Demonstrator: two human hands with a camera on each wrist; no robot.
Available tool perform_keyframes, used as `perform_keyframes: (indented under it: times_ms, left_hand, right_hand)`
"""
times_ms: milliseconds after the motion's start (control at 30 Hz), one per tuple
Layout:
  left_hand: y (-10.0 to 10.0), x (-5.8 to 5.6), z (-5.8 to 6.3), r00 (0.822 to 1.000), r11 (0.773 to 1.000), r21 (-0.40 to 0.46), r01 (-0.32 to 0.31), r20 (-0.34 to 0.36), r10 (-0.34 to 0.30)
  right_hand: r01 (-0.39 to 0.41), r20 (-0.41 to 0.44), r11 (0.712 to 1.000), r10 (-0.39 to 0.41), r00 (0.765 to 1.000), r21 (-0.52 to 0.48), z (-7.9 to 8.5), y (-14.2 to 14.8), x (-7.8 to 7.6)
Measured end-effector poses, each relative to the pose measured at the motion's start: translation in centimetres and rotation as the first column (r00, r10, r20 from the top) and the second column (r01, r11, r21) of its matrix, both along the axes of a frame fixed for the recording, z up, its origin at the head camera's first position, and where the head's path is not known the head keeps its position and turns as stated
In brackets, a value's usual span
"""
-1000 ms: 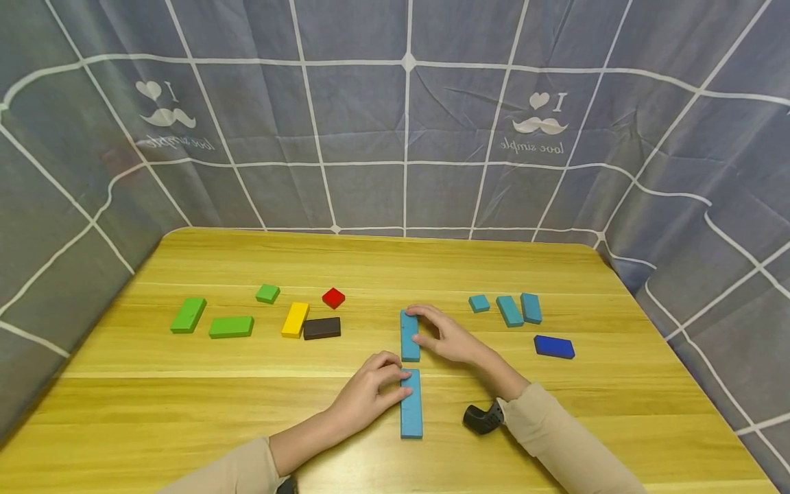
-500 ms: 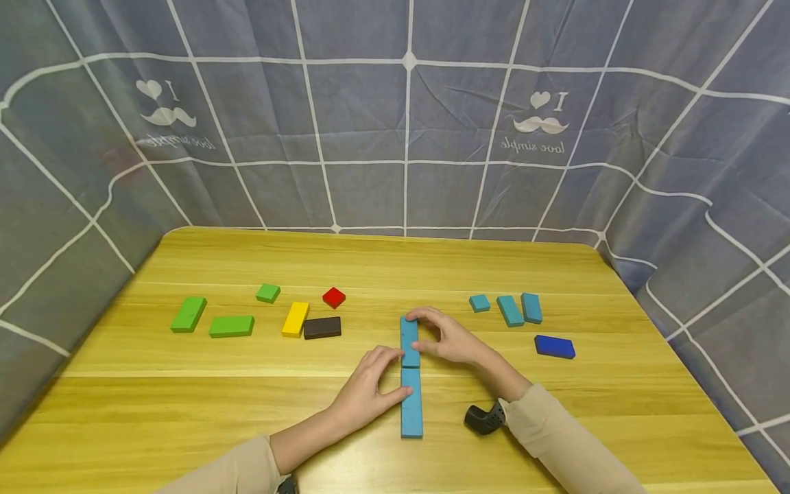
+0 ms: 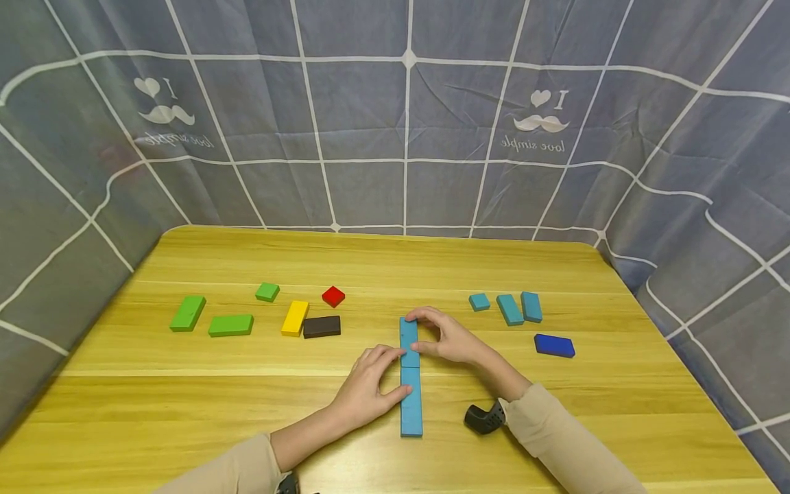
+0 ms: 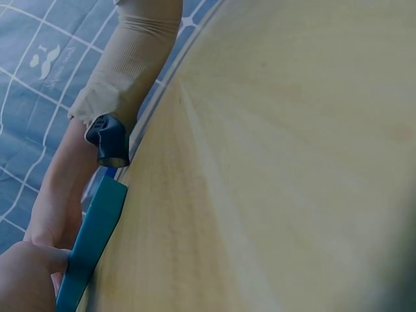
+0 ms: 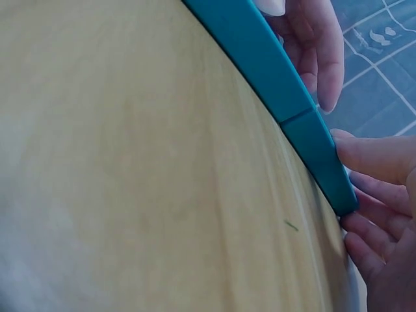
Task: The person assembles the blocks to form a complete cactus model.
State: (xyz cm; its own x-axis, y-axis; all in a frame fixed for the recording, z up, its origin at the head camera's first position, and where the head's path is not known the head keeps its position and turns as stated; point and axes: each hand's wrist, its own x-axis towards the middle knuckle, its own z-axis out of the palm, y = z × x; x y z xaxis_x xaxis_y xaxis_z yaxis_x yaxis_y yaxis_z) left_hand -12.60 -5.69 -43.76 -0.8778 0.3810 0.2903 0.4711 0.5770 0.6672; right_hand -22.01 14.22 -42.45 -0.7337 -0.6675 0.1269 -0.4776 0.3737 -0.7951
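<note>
Two light blue rectangular blocks lie end to end in a line at the table's middle. My right hand [image 3: 453, 339] holds the far block [image 3: 409, 334], its index finger at the far end and its thumb on the near right side. From the left, my left hand [image 3: 364, 391] rests its thumb on the near block [image 3: 411, 415], while its index fingertip touches the far block's left edge. In the right wrist view only a thin seam shows between the blocks, and the left fingers [image 5: 325, 58] hang beside them. The left wrist view shows the left thumb [image 4: 52, 258] against the near block [image 4: 94, 237].
On the wooden table [image 3: 216, 405], green blocks [image 3: 231, 325], a yellow block [image 3: 295, 318], a black block [image 3: 321, 326] and a red block [image 3: 333, 296] lie left. Smaller light blue blocks [image 3: 509, 310] and a dark blue block [image 3: 554, 345] lie right. A grey curtain [image 3: 358, 137] surrounds it.
The far block has slid toward the near block, closing the gap between them. The left index finger has moved from the near block up to the far block's edge.
</note>
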Motion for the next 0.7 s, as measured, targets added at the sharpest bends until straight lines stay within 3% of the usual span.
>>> perform_keyframes:
  times_ms: [167, 267, 400, 500, 700]
  left_hand:
    - [0.0, 0.0, 0.1, 1.000, 0.999, -0.044, -0.001, -0.005, 0.000]
    - [0.0, 0.0, 0.1, 1.000, 0.998, -0.059, -0.004, -0.007, 0.004]
    - [0.0, 0.0, 0.1, 1.000, 0.998, -0.062, -0.011, -0.015, 0.010]
    - [0.0, 0.0, 0.1, 1.000, 0.998, -0.058, -0.013, -0.019, 0.012]
    - [0.0, -0.1, 0.1, 1.000, 0.999, -0.052, -0.016, -0.018, 0.015]
  right_hand:
    - [-0.002, -0.012, 1.000, 0.002, 1.000, -0.002, 0.2, -0.1, 0.1]
    - [-0.003, -0.003, 1.000, 0.003, 1.000, -0.006, 1.3, -0.3, 0.8]
    - [-0.003, -0.002, 1.000, 0.003, 1.000, -0.001, 1.3, -0.3, 0.8]
    - [-0.010, -0.024, 1.000, 0.010, 1.000, 0.003, 0.0, 0.0, 0.1]
    - [-0.041, 0.005, 0.999, 0.041, 0.999, -0.012, 0.2, 0.2, -0.1]
